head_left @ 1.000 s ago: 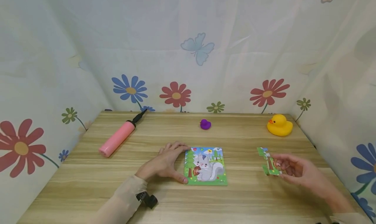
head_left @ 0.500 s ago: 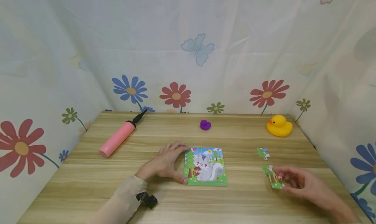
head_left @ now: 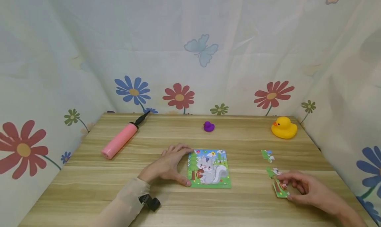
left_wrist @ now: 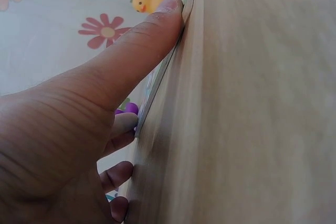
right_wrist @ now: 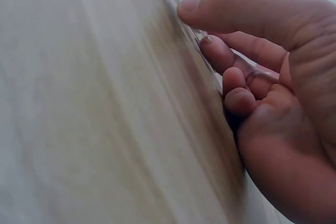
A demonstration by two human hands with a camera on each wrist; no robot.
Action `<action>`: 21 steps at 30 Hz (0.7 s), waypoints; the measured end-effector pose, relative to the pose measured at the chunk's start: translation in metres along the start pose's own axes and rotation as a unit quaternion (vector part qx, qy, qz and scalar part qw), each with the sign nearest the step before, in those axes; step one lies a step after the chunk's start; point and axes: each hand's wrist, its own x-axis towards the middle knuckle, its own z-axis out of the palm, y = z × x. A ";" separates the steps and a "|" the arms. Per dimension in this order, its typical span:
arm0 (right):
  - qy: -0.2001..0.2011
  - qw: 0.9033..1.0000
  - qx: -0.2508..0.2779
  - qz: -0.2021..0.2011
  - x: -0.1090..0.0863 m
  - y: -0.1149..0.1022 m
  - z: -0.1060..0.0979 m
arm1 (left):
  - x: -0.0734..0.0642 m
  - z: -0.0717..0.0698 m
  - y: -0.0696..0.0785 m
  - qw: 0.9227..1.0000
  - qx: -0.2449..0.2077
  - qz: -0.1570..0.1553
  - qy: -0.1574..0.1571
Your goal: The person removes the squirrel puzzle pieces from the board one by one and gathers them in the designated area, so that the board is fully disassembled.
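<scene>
A square squirrel picture puzzle lies flat at the middle of the table. At its left side rests my left hand, thumb extended onto the lower left corner and forefinger at the upper left one. The left wrist view shows that thumb over the puzzle's thin edge. To the right, my right hand holds a puzzle piece with a brown trunk on it between thumb and fingers, low over the table. A green and white piece lies just behind it. In the right wrist view the fingers mostly hide the held piece.
Another green and blue piece lies farther back. A yellow duck stands at the back right, a small purple duck at the back middle. A pink hand pump lies on the left. Flowered curtains enclose the wooden table.
My right hand has drawn the trunk piece toward me, away from the green and blue piece and then slightly off the green and white one. My left hand stays put.
</scene>
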 end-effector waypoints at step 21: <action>-0.017 1.000 -0.022 0.005 0.000 -0.002 -0.001 | 0.002 0.001 0.000 1.000 0.001 -0.004 0.000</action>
